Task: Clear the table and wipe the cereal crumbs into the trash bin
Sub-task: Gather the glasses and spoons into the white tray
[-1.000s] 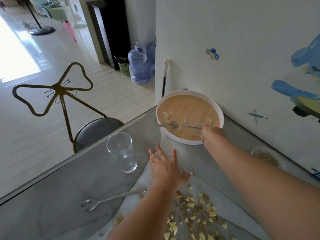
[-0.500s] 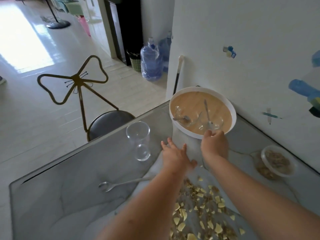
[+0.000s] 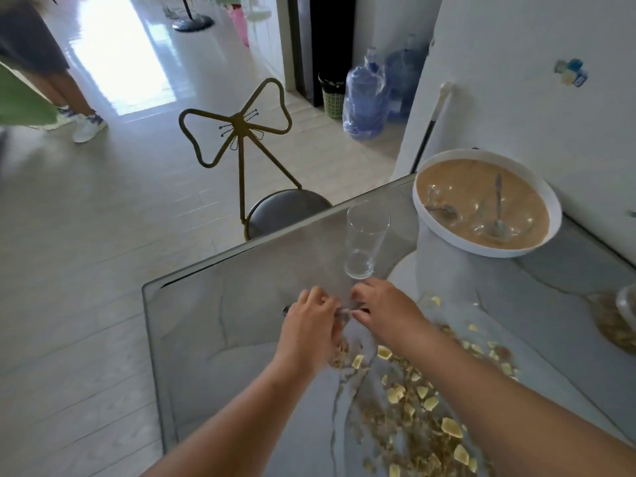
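A metal spoon (image 3: 341, 311) lies on the glass table (image 3: 220, 325), mostly hidden under my hands. My left hand (image 3: 309, 325) curls over its middle, and my right hand (image 3: 382, 309) pinches its handle end. Just behind them stands an empty clear glass (image 3: 365, 242). Cereal crumbs (image 3: 413, 394) are scattered over the table below my right forearm. At the back right is a round white tray (image 3: 425, 218) holding two spoons and clear glass bowls. A small green trash bin (image 3: 332, 99) stands on the floor by the dark doorway.
A bowl of cereal (image 3: 624, 315) sits at the right edge. A bow-backed chair (image 3: 275, 208) is pushed against the table's far side. Blue water bottles (image 3: 366, 98) and a mop handle (image 3: 434, 115) are by the wall. A person's legs (image 3: 74, 108) are at the top left.
My right hand left the tray, where a spoon now lies, and came back across the table. Both hands moved left onto the spoon. The camera turned left.
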